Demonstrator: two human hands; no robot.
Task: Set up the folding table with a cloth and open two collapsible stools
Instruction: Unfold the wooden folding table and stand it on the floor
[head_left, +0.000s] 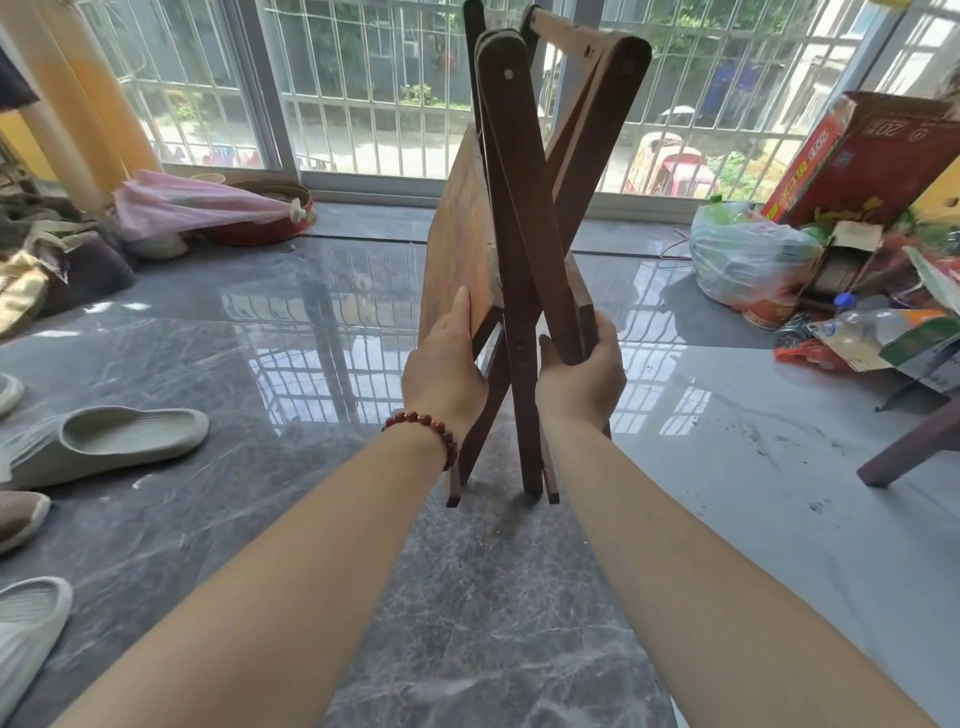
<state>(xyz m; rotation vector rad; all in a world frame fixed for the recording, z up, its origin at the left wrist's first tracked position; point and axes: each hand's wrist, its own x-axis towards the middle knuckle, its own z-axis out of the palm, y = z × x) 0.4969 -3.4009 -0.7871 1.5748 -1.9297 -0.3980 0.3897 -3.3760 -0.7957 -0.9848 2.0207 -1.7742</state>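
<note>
A dark brown wooden folding table (511, 171) stands partly folded on the marble floor in front of me, its crossed legs forming an X and its top panel (457, 239) hanging nearly upright on the left. My left hand (444, 364), with a red bead bracelet at the wrist, grips the lower edge of that top panel, thumb lying up along its face. My right hand (584, 371) is wrapped around the lower part of a leg frame on the right. No cloth for the table and no stool shows in this view.
Pale slippers (119, 439) lie on the floor at left. A pink folded umbrella (208, 202) rests on a red round tray. At right are a plastic bag (748, 254), a red carton (872, 156), bottles and a wooden furniture leg (909, 447). Barred windows stand behind.
</note>
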